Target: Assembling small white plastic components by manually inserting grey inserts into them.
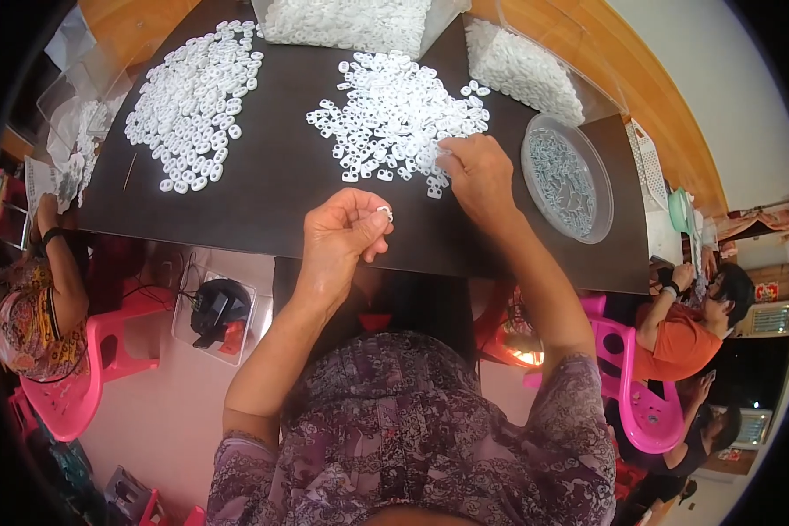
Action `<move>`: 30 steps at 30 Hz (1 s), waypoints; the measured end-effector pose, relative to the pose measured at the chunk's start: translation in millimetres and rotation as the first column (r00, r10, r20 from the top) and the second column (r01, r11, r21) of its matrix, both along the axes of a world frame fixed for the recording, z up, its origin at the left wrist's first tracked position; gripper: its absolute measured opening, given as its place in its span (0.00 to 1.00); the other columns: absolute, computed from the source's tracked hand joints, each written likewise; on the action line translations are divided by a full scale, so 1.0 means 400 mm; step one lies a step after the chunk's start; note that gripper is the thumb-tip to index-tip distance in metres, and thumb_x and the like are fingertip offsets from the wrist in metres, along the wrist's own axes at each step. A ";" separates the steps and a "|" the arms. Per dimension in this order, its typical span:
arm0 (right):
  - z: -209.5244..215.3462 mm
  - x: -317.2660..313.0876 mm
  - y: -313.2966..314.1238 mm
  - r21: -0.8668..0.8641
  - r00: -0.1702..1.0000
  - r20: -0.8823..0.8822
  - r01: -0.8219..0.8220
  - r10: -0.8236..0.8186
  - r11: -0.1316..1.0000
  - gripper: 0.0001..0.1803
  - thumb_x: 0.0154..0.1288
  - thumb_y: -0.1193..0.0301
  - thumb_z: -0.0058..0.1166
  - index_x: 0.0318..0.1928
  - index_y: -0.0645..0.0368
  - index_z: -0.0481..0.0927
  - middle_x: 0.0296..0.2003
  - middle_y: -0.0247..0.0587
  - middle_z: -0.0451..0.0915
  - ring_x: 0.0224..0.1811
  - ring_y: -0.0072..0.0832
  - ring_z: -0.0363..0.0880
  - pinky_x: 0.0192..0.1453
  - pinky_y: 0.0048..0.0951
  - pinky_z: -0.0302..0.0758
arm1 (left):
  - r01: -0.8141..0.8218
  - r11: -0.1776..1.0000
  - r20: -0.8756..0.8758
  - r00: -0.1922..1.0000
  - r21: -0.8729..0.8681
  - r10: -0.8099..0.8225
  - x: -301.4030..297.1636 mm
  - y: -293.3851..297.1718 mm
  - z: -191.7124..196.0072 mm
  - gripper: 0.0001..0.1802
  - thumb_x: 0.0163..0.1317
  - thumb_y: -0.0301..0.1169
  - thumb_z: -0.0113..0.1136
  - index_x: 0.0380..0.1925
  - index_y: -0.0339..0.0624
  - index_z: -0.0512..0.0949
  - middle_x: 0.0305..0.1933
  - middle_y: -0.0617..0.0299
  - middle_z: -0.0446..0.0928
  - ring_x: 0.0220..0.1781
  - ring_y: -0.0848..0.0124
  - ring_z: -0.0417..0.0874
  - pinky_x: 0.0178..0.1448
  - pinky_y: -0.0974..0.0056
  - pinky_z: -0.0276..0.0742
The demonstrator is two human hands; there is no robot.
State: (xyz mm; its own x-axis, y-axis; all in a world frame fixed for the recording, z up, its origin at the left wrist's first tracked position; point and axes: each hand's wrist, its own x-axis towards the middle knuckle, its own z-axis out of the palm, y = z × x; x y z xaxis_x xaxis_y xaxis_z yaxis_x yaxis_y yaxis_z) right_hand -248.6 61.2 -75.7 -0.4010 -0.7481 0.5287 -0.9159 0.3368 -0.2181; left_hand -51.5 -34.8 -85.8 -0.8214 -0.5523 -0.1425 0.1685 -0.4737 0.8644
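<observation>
My left hand [345, 230] is above the table's near edge, thumb and fingers pinching a small white plastic piece [385, 213]. My right hand [481, 174] is at the near right side of a loose pile of white plastic pieces with holes [394, 110]. Its fingers are curled together, and what they may hold is hidden. A second spread of white oval pieces [193, 105] lies at the left of the dark table [276, 188]. To the right of my right hand stands a round clear tub [600, 230] of small grey metal parts.
Two clear containers of white pieces, one at the back [346, 24] and one at the back right [522, 74], border the table. A thin stick [130, 172] lies at left. People sit on both sides, near pink chairs [105, 368]. A box with dark items [219, 316] is on the floor.
</observation>
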 end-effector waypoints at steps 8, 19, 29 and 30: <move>0.011 -0.014 0.021 -0.108 0.998 0.060 0.009 -0.002 0.994 0.05 0.50 0.74 0.58 0.31 0.57 0.81 0.27 0.40 0.77 0.33 0.36 0.75 0.37 0.33 0.70 | -0.015 1.000 -0.005 1.000 -0.024 0.015 -0.004 -0.001 0.005 0.05 0.60 0.26 0.59 0.32 0.35 0.76 0.25 0.62 0.76 0.21 0.80 0.73 0.23 0.77 0.67; 0.003 -0.008 0.016 -0.106 1.000 0.008 -0.009 0.010 0.994 0.04 0.51 0.74 0.59 0.30 0.56 0.81 0.25 0.40 0.75 0.32 0.37 0.73 0.35 0.34 0.69 | -0.018 0.999 -0.015 1.000 -0.039 0.018 0.007 0.004 -0.001 0.06 0.60 0.27 0.59 0.32 0.35 0.76 0.26 0.61 0.76 0.22 0.79 0.73 0.24 0.76 0.67; -0.012 0.001 0.096 -0.054 0.999 0.036 0.004 -0.003 0.999 0.03 0.50 0.75 0.59 0.29 0.57 0.80 0.24 0.40 0.74 0.31 0.38 0.73 0.35 0.35 0.69 | 0.010 1.000 -0.052 0.999 -0.025 -0.012 0.001 0.012 0.000 0.05 0.60 0.26 0.58 0.33 0.35 0.75 0.27 0.60 0.76 0.22 0.79 0.73 0.25 0.76 0.67; -0.003 0.006 0.099 -0.080 0.999 0.026 -0.018 0.020 0.997 0.03 0.50 0.75 0.58 0.29 0.57 0.80 0.24 0.41 0.74 0.31 0.38 0.73 0.36 0.36 0.69 | -0.012 0.999 -0.039 0.999 -0.051 0.010 0.006 0.011 -0.008 0.04 0.59 0.25 0.58 0.33 0.35 0.75 0.28 0.61 0.76 0.23 0.79 0.73 0.26 0.76 0.67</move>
State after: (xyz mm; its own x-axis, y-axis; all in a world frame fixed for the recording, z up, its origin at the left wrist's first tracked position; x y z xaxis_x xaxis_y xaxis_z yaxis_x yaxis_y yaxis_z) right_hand -246.1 100.8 -76.8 -0.4022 -0.7116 0.5760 -0.9154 0.3000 -0.2685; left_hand -49.2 -30.3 -88.9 -0.8194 -0.5674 -0.0820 0.2072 -0.4265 0.8804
